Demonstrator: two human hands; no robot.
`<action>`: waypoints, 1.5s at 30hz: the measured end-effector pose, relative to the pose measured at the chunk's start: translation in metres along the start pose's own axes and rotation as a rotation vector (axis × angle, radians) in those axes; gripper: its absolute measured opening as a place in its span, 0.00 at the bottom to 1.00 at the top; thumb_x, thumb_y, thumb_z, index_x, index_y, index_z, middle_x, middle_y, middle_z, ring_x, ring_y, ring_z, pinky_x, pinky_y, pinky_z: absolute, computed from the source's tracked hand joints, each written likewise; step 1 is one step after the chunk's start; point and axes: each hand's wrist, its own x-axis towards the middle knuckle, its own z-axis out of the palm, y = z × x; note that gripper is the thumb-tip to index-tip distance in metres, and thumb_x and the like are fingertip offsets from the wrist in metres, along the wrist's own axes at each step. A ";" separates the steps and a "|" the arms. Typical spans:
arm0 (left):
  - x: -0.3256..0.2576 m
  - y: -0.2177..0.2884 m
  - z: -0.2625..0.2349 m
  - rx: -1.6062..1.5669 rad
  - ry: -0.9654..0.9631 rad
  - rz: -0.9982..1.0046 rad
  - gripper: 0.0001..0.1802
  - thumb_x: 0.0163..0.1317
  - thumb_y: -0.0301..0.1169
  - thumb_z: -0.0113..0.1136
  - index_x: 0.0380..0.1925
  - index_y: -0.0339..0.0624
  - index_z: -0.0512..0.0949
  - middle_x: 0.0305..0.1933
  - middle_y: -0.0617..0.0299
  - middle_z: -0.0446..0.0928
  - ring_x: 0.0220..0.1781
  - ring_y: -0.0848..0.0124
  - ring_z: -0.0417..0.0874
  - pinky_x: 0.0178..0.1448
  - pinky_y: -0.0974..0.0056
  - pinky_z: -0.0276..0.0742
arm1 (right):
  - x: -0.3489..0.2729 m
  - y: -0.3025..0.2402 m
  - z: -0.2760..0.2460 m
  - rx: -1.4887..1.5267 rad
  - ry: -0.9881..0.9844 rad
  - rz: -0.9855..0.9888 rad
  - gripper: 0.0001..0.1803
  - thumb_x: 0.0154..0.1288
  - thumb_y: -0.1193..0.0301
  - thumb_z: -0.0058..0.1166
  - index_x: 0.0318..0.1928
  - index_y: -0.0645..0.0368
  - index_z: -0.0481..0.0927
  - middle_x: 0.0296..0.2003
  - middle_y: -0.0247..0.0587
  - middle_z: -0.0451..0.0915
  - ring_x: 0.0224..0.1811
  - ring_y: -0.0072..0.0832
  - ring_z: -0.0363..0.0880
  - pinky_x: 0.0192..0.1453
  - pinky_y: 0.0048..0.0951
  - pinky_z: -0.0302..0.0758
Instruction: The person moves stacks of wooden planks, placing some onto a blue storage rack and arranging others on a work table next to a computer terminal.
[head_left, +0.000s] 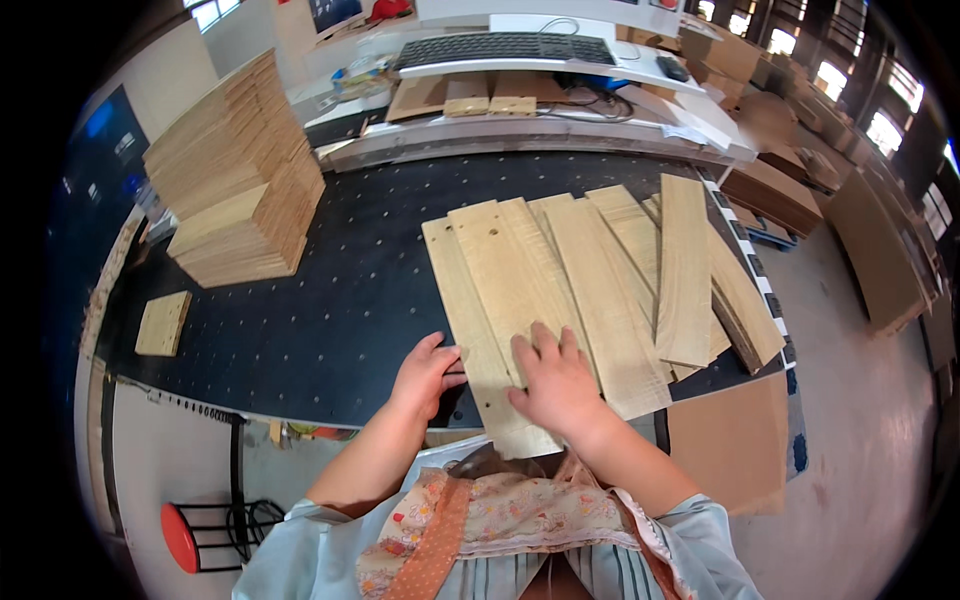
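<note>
Several pale wooden boards lie fanned and overlapping on the black table. My right hand (pixel 560 382) rests on them with its fingers spread, palm down over a board with dark holes near its far end (pixel 500 250). The leftmost board (pixel 462 300) has small holes as well, and its near end reaches past the table's front edge. Along that board's left edge is my left hand (pixel 428 375), fingers apart and their tips against the edge; whether any fingertip goes under it is hidden. One board (pixel 685 270) lies across the others at the right.
A tall stack of boards (pixel 235 185) stands at the table's left, with a short wooden piece (pixel 163 323) nearer me. Behind the table (pixel 370 260), a shelf carries a keyboard (pixel 505 50) and a mouse (pixel 672 68). A red stool (pixel 180 538) is below left, cardboard (pixel 727 440) below right.
</note>
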 end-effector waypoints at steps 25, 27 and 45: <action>0.004 -0.029 0.034 0.351 -0.420 0.556 0.33 0.60 0.34 0.58 0.64 0.39 0.59 0.70 0.48 0.48 0.71 0.57 0.52 0.70 0.57 0.54 | -0.029 0.043 -0.015 1.388 -0.067 0.422 0.30 0.50 0.85 0.51 0.57 0.69 0.65 0.48 0.41 0.76 0.47 0.28 0.76 0.47 0.26 0.74; 0.014 -0.031 0.023 0.056 -0.270 0.394 0.33 0.60 0.30 0.56 0.64 0.36 0.58 0.69 0.52 0.52 0.68 0.61 0.57 0.68 0.57 0.57 | -0.033 0.039 -0.008 1.469 -0.017 0.349 0.29 0.49 0.85 0.48 0.57 0.70 0.66 0.48 0.43 0.77 0.47 0.31 0.77 0.53 0.30 0.73; -0.033 0.033 0.022 -0.378 -0.489 0.402 0.27 0.61 0.23 0.55 0.60 0.35 0.59 0.58 0.56 0.69 0.59 0.68 0.70 0.63 0.61 0.65 | -0.032 0.005 0.017 1.972 -0.165 0.039 0.37 0.51 0.84 0.57 0.62 0.62 0.59 0.55 0.43 0.71 0.58 0.32 0.70 0.61 0.35 0.68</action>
